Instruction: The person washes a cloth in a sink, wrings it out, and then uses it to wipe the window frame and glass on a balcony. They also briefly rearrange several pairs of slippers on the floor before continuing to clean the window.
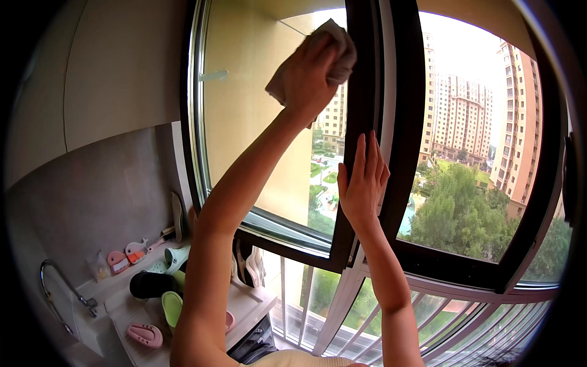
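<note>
My left hand (309, 75) is raised high and grips a grey-brown cloth (341, 50), which lies against the upper part of a window pane (257, 151). The cloth is bunched under the fingers and one corner hangs to the left. Lower and to the right, my right hand (364, 183) rests flat with straight fingers on the dark window frame (341, 238), holding nothing. A pale smear-like mark shows near the pane's left edge.
At the lower left, a sink with a chrome faucet (64, 275) adjoins a counter holding a pink shoe (145, 335), a green shoe (172, 308) and several others. A wall cabinet (119, 69) hangs at the upper left. White railings (306, 293) stand below the window.
</note>
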`<state>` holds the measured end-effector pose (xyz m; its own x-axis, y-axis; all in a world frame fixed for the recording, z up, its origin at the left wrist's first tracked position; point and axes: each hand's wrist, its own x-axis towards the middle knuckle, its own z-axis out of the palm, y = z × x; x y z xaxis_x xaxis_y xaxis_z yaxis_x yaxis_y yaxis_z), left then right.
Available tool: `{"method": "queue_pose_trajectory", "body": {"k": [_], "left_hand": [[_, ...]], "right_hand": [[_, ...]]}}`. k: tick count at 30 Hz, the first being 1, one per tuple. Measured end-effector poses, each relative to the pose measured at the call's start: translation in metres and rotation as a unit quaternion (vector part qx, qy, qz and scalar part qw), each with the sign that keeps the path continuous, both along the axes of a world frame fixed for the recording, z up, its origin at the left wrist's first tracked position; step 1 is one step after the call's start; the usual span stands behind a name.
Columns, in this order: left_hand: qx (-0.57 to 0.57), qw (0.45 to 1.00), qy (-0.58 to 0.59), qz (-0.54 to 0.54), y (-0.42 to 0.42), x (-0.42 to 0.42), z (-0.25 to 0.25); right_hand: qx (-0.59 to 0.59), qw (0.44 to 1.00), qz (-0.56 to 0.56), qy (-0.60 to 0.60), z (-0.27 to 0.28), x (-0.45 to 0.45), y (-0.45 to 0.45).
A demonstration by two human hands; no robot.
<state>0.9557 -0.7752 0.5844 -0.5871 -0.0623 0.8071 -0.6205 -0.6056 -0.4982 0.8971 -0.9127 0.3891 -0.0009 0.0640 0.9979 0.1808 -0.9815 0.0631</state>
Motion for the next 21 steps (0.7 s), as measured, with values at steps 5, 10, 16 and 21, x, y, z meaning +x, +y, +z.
{"method": "queue_pose_trajectory", "body": {"k": [5, 10, 16, 21], "left_hand": [[0.041, 0.998, 0.000, 0.046, 0.006, 0.010, 0.014], [-0.173, 0.976, 0.130, -0.004, 0.102, 0.059, 0.044], [-0.235, 0.960, 0.121, -0.088, 0.069, 0.057, 0.051], [0.005, 0.999, -0.046, -0.019, -0.017, 0.003, 0.048]], "right_hand": [[-0.012, 1.000, -0.010, 0.007, -0.005, -0.002, -0.007], [-0.012, 1.000, 0.015, -0.019, -0.002, 0.001, 0.000], [-0.001, 0.999, 0.032, -0.018, -0.005, 0.006, 0.003], [0.001, 1.000, 0.027, -0.002, -0.006, 0.004, -0.002]]}}
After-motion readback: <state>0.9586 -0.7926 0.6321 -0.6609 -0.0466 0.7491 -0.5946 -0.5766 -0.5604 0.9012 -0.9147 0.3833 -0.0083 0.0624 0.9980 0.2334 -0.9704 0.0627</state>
